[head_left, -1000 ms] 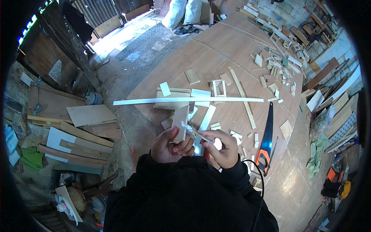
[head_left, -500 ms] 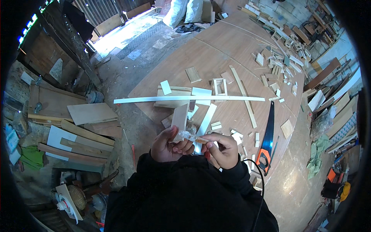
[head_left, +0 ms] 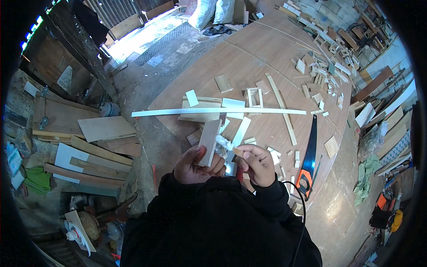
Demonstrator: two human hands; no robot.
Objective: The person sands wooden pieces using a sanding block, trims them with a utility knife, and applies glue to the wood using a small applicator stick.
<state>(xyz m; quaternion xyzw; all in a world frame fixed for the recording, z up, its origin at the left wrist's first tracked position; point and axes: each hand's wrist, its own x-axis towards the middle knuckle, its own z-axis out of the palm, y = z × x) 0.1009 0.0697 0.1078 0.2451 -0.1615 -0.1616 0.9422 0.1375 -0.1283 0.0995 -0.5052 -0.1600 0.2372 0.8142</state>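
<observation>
My left hand is closed around a small pale wooden board, which stands tilted up in front of my chest. Between the thumb and fingers of my right hand is pinched a small wooden stick. A clump of white, paste-like stuff covers the stick's far end, just right of the board and apart from it. Beyond both hands a long white strip lies crosswise over flat wooden pieces. A small open wooden frame sits behind that strip.
A handsaw with an orange handle lies on the wooden worktable at my right. Offcuts are heaped toward the far right. Boards are stacked on the floor at left. A black cable runs beside my right arm.
The right hand has drawn the stick and its white clump away from the board's near end. The board's near end now shows bare, turned slightly in my left hand.
</observation>
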